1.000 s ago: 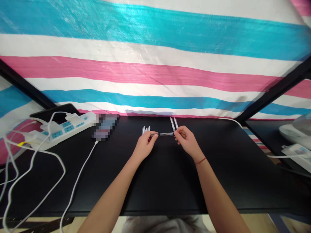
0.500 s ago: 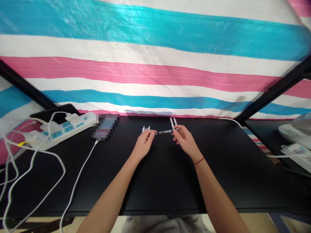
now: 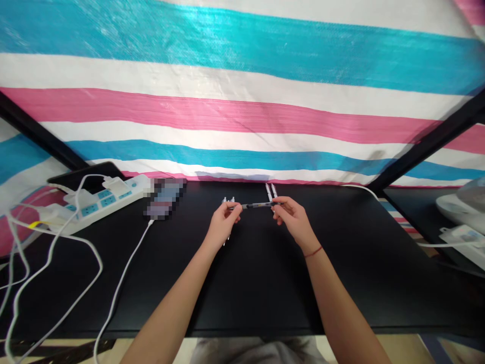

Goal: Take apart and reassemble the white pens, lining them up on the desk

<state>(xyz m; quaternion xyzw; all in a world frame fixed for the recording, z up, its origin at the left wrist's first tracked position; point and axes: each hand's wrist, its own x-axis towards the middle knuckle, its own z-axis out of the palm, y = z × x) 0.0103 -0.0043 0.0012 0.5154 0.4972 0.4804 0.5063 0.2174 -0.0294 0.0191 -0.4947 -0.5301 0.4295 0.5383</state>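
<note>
Left hand [image 3: 226,220] and right hand [image 3: 290,215] pinched one pen [image 3: 259,205]

Thumb and fingertips of each hand were closed on an end of it, just below the frame's centre. It was slim, straight and nearly level, dark along most of its barrel, with a greyer stretch at the left. Two slender white pens [image 3: 269,192] lay side by side beyond the right fingers; two pale tips [image 3: 232,200] showed behind the left. One thin red cord [image 3: 313,252] circled the right wrist. Below spread a smooth black tabletop [image 3: 265,283]. One white power strip [image 3: 99,206] sat centre left; crinkled striped plastic sheeting [image 3: 242,116] filled the upper frame.
</note>
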